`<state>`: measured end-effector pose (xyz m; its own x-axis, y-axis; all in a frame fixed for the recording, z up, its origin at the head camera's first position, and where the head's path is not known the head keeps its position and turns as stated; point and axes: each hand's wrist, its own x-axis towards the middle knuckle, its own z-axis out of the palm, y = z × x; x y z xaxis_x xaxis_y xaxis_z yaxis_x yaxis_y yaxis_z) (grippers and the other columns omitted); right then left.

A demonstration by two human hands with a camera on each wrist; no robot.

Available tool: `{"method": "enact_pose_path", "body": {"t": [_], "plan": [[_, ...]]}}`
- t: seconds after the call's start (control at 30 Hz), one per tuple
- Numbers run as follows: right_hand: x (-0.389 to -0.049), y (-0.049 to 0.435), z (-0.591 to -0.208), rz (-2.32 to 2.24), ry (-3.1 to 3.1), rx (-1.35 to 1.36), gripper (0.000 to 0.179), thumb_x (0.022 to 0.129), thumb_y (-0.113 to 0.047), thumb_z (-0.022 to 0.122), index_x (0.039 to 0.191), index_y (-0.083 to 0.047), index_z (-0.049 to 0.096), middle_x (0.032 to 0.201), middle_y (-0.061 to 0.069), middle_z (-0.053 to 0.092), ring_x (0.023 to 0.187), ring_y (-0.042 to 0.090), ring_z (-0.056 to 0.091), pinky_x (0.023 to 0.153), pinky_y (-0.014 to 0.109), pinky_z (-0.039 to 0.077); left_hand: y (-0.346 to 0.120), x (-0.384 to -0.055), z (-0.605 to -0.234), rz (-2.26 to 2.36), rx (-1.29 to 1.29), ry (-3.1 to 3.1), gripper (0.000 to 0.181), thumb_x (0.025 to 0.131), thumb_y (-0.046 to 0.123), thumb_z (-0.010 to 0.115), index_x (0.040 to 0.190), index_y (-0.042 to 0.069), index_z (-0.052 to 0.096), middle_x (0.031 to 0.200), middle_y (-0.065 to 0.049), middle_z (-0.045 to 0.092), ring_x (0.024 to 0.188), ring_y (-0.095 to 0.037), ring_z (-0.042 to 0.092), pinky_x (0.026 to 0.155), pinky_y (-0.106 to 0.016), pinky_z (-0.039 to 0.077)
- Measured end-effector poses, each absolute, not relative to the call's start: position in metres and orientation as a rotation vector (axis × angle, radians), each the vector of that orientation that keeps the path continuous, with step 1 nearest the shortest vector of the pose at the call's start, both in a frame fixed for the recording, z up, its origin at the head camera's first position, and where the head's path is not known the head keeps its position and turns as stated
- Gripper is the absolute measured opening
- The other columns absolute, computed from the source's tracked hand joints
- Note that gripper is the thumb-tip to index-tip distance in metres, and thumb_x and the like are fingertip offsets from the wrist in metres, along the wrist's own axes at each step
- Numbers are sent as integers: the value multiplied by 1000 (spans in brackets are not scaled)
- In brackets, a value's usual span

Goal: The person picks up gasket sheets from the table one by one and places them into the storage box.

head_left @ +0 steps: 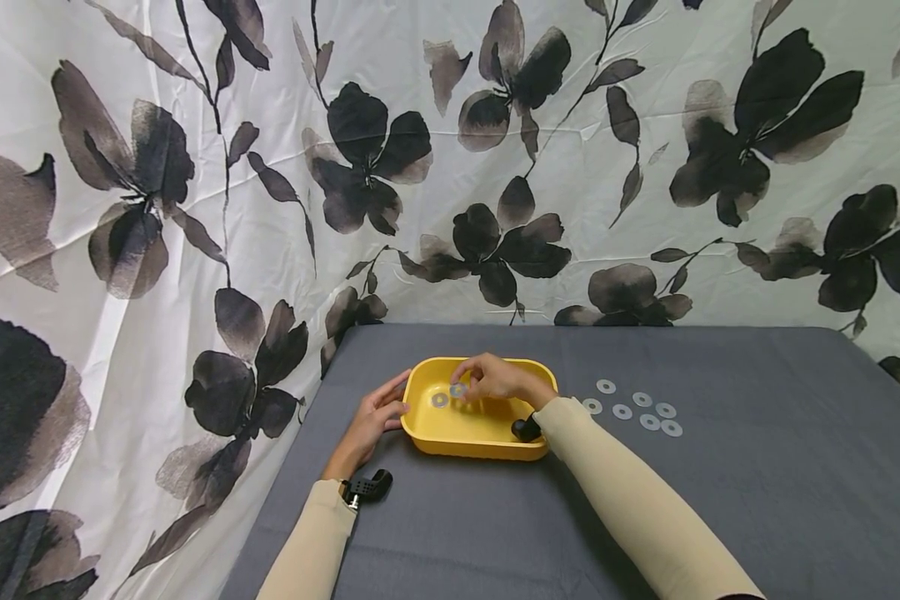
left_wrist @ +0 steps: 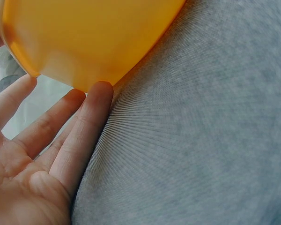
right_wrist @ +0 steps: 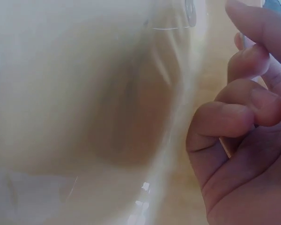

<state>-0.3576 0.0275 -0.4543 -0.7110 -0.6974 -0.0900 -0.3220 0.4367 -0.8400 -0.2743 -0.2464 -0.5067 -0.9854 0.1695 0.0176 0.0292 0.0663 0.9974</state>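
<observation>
- Pale sleeves come closest to the camera, the right sleeve (head_left: pixel 637 508) leading up to the pinching hand and the left sleeve (head_left: pixel 311 533) to the steadying one.
- Right hand (head_left: pixel 497 379): thumb and fingertips pinch a small pale washer (head_left: pixel 452 391) above the floor of the yellow tray (head_left: pixel 457 447); in its wrist view the other fingers curl toward the palm.
- Left hand (head_left: pixel 370 423): fingers mostly straight and set apart, their tips touching the tray's left end, well to the left of the pinch; its wrist view shows the fingertips against the tray's edge.
- Just left of the pinch and slightly nearer the person, a second washer (head_left: pixel 433 401) lies flat on the tray floor.
- Right of the pinch, outside the tray, seven loose washers (head_left: pixel 617 412) lie scattered on the gray tabletop (head_left: pixel 780 467).
- Behind the pinching fingers, on the wrist, a black device (head_left: pixel 527 428) overlaps the tray's near right corner; a matching black device (head_left: pixel 367 486) sits below the left hand.
- Beyond both hands hangs a white cloth (head_left: pixel 412 283) with dark flowers.
</observation>
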Motion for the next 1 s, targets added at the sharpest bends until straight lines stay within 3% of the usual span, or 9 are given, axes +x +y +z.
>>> {"method": "enact_pose_path", "body": {"t": [0.53, 0.77, 1.0], "plan": [[-352, 34, -442, -1157, 2302, -923, 39, 91, -6, 74, 128, 3, 67, 73, 3, 56, 64, 13, 45, 60, 24, 36, -246, -275, -509, 2061, 209, 2218, 62, 95, 12, 62, 154, 26, 48, 153, -17, 52, 128, -37, 61, 88, -36, 62], [-349, 56, -417, -1239, 2298, -910, 34, 97, -15, 69, 129, -4, 68, 77, 3, 59, 68, 14, 47, 62, 24, 39, -246, -275, -508, 2068, 203, 2222, 62, 95, 11, 62, 154, 25, 48, 153, -17, 53, 128, -36, 61, 88, -38, 62], [-338, 104, -398, -1450, 2347, -777, 30, 99, -26, 68, 126, -14, 69, 83, 14, 55, 65, 18, 44, 59, 29, 41, -246, -274, -506, 2066, 196, 2221, 63, 95, 12, 62, 154, 25, 48, 153, -17, 53, 129, -37, 61, 88, -38, 62]]}}
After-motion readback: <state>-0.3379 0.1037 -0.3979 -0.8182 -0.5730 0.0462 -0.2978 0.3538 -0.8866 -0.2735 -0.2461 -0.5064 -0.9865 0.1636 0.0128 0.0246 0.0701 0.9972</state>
